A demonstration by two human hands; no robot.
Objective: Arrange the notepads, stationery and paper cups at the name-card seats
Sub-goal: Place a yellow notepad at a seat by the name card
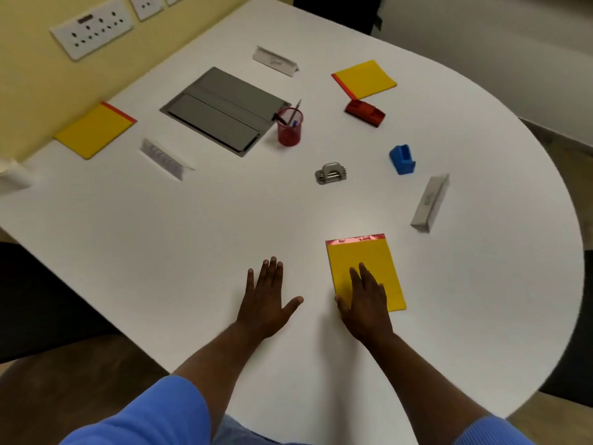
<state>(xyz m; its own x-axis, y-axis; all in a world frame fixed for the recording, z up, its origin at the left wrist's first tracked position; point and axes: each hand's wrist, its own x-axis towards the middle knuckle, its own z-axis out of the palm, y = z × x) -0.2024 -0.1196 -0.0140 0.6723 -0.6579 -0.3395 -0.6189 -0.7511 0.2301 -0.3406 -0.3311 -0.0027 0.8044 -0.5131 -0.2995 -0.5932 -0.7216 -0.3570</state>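
- Head view, surroundings: white round-ended table (192, 252) against a yellow wall with socket plates (91, 32); grey cable hatch (221, 112) set into the top.
- Head view, hands: your right hand (364, 303) lies flat, fingers spread open, pressing the near notepad (375, 264), gripping nothing. Your left hand (266, 300) is flat on bare table just beside it, fingers splayed, empty.
- Head view, seats: nearest name card (430, 203) stands up and to the right of that pad, a little apart. Far name card (276, 61) has a second notepad (364, 78) near it; left name card (167, 159) has a third notepad (94, 130) near it.
- Head view, stationery: red mesh pen cup (290, 126), hole punch (330, 173), blue holder (402, 159) and red tray (365, 112) cluster mid-table, not at seats yet.
- Paper cups: something pale at the left edge (14, 176), too blurred to call.
- Step, likely: squaring the near pad to its seat. Keep the palm flat and slide, don't lift; line the red binding edge up with the card, and steady with the left hand.
- Risk: the pad skids on the smooth top, so press lightly.
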